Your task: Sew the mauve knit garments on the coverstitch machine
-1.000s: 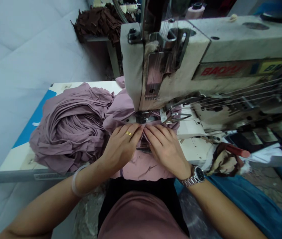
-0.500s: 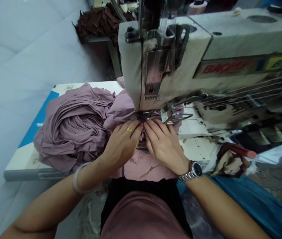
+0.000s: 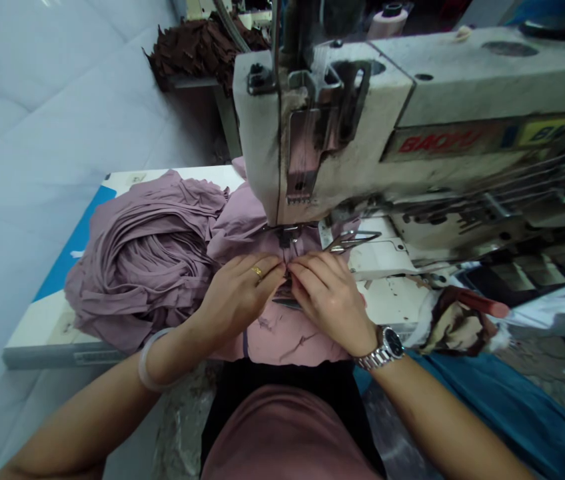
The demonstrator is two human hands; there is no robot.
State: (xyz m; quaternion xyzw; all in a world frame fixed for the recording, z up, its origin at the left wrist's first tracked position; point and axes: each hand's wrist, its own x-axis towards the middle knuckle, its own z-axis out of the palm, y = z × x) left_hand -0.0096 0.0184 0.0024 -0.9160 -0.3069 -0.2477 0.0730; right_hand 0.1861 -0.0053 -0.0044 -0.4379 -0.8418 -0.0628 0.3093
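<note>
- Pale quilted sheeting (image 3: 37, 100) fills the left and far-left background; a white table (image 3: 52, 327) with a blue patch on its left part runs across the middle.
- Sewing machine (image 3: 412, 133), cream and worn, takes up the far right half; red lettering on its front, threads strung along the arm.
- Presser foot (image 3: 290, 235) sits under the machine head, down on the mauve cloth (image 3: 282, 333).
- Mauve cloth lies on the table edge at centre, running from under the presser foot toward the person and hanging over the near edge.
- Left hand (image 3: 240, 293): fingers curled, tips pinching the mauve cloth just near the presser foot; gold ring (image 3: 257, 271) on one finger, pale bangle (image 3: 150, 363) on the wrist.
- Right hand (image 3: 330, 300): fingers curled the same way, tips gripping the mauve cloth, touching the left hand's fingertips; metal watch (image 3: 387, 347) on the wrist.
- Both hands meet right in front of the needle area; the needle itself is too small to make out.
- Fabric pile (image 3: 147, 253), same mauve, bunched in folds on the table just left of the left hand.
- Brown scraps (image 3: 197, 47) heaped on a far surface behind the machine head.
- Thread cone (image 3: 385, 20) at the far top, behind the machine.
- Rag bundle (image 3: 455, 327), brown and cream, on the near right under the machine arm.
- Blue cloth (image 3: 487, 400) spread low on the near right.
</note>
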